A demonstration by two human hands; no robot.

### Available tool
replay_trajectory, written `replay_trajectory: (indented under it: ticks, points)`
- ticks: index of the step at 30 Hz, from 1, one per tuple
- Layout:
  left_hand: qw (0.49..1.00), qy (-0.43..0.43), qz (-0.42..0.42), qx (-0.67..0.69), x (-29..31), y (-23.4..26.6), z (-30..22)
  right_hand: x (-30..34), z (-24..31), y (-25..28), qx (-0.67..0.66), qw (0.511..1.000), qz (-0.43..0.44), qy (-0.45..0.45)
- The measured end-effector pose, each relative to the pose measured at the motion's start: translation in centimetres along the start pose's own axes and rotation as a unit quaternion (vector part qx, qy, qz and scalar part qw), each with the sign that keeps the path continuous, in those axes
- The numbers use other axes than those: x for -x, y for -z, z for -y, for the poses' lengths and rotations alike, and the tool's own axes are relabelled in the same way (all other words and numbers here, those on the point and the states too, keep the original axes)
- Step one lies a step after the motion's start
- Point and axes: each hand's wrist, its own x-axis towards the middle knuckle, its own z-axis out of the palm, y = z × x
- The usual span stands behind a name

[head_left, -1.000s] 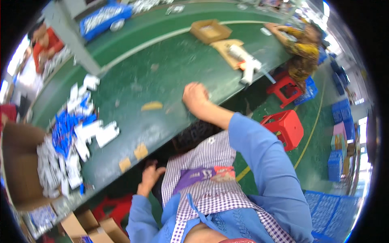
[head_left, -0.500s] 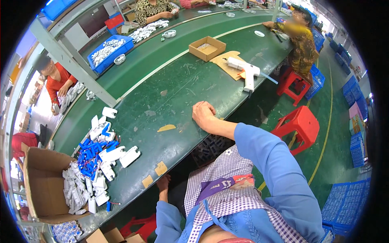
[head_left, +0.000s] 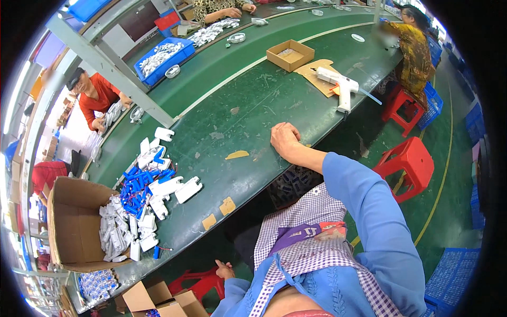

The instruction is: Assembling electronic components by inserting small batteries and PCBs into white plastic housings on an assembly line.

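My right hand (head_left: 285, 138) rests on the green tabletop (head_left: 248, 174) near its front edge, fingers curled into a loose fist, and nothing shows in it. Below the table edge hangs my left hand (head_left: 225, 269), beside a red stool (head_left: 198, 284); its thumb and a finger stick out and it holds nothing. Beyond the right hand, a white glue gun (head_left: 343, 87) with a pale blue stick lies partly on a piece of cardboard (head_left: 315, 77). To the left, blue wired battery packs (head_left: 135, 191) are heaped among white plastic housings (head_left: 188, 189).
A cardboard box (head_left: 79, 222) of white parts lies on its side at the table's left end. An open carton (head_left: 140, 300) stands below. A small box (head_left: 290, 55) sits farther back. Red stools (head_left: 409, 166) stand on the right. Co-workers sit around the line; a metal post (head_left: 127, 84) rises at left.
The whole view has shifted, so the table and its things appear farther right. My left hand has moved down and away from the table edge. The right hand stays resting on the tabletop.
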Motion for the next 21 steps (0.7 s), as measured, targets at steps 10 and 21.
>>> replay_trajectory:
  ticks: [10,21]
  points:
    - [0.815,-0.484,-0.209,-0.239,-0.3,1.4,-3.8,-2.3,1.8,0.0,-0.102,0.994,-0.009,0.045]
    - [0.594,-0.788,-0.135,-0.092,12.5,-1.3,-28.0,-0.7,0.1,-0.2,0.002,0.995,-0.086,0.047]
